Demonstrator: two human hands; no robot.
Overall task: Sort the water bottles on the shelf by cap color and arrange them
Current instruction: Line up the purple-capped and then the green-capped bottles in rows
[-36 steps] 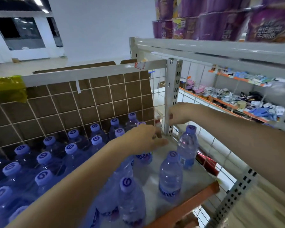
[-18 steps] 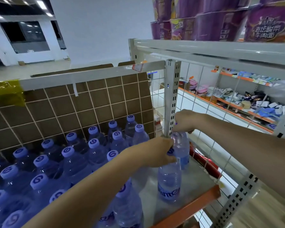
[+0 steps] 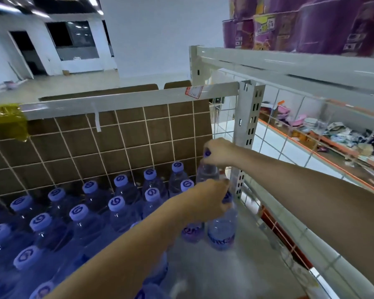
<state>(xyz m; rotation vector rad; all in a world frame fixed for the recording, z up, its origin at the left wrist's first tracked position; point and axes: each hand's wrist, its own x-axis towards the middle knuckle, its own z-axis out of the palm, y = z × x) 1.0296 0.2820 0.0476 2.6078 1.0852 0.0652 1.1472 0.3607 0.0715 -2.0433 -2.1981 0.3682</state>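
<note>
Several clear water bottles with light purple caps [image 3: 119, 203] stand in rows on the left part of the grey shelf [image 3: 225, 272]. My left hand [image 3: 205, 201] grips the cap of a bottle [image 3: 221, 229] standing near the shelf's right side. My right hand [image 3: 219, 152] grips the cap of another bottle [image 3: 207, 171], held higher, just behind the first and close to the white upright post [image 3: 247, 126]. Both caps are mostly hidden under my fingers.
A wire grid backed with brown cardboard [image 3: 108, 147] closes the shelf's back. A wire mesh panel [image 3: 289, 190] runs along the right side. Purple noodle cups [image 3: 300, 22] sit on the shelf above. Another shelf with mixed goods [image 3: 343, 139] lies beyond.
Both hands moved onto bottle caps and now grip them. The right hand's bottle has risen and shifted back toward the post; the left hand's bottle moved back and right.
</note>
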